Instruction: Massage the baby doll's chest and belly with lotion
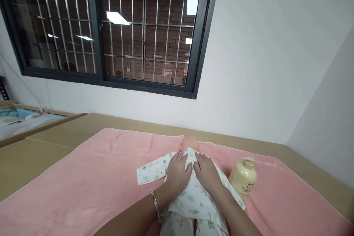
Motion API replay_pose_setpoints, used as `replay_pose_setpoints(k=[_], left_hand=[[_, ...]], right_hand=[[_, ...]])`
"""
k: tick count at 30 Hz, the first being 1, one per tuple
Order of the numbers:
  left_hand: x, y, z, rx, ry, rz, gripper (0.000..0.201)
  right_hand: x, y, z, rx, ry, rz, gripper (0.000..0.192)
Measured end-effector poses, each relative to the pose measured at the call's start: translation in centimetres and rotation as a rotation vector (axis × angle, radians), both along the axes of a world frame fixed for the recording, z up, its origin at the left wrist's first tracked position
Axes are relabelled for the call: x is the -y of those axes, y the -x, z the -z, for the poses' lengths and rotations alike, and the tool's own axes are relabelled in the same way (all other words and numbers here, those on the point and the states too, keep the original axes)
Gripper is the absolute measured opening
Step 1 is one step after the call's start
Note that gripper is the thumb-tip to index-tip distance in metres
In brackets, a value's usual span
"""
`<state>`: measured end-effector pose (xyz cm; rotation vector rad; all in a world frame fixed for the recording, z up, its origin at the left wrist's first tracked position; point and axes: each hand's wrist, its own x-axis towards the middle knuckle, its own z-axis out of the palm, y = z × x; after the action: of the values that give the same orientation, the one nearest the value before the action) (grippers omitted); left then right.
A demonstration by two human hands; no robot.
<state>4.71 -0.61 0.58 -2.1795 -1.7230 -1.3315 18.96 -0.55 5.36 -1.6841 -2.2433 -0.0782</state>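
A baby doll [190, 143] lies on its back on a pink towel [110, 162], its head toward the wall. It wears a white printed top [190, 199] and matching trousers [177, 225]. My left hand [178, 169] rests flat on the left side of the doll's chest, fingers extended. Opposite it, my right hand [206, 169] lies flat on the other side, also open. Both sets of fingertips reach near the collar. One sleeve [151, 173] stretches out to the left; the other slants down to the right, partly behind my forearm.
A cream pump bottle [243, 177] stands on the towel, close to the right sleeve. The towel covers a tan tabletop [91, 121] against a white wall [249, 62]. Above is a dark-framed window [149, 84] with bars. A wooden-edged bin [55, 114] with cloths sits far left.
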Motion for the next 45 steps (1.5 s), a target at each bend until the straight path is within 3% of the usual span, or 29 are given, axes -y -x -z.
replay_pose_setpoints(k=[8, 16, 19, 30, 45], left_hand=[[0.7, -0.3, -0.3, 0.055, 0.077, -0.071, 0.041], [-0.6, 0.2, -0.3, 0.032, 0.142, 0.085, 0.044], [-0.8, 0.2, 0.0, 0.062, 0.125, 0.084, 0.042], [0.3, 0.5, -0.4, 0.172, 0.07, 0.093, 0.034], [0.0, 0.4, 0.1, 0.171, 0.124, 0.084, 0.038]], right_hand=[[1.7, 1.6, -1.2, 0.0, -0.019, 0.202, 0.041], [-0.4, 0.0, 0.9, -0.081, -0.008, 0.036, 0.05], [-0.7, -0.4, 1.0, -0.108, 0.008, -0.01, 0.05], [1.1, 0.7, -0.5, -0.024, -0.06, 0.172, 0.032], [1.3, 0.6, -0.4, -0.06, -0.044, 0.171, 0.032]])
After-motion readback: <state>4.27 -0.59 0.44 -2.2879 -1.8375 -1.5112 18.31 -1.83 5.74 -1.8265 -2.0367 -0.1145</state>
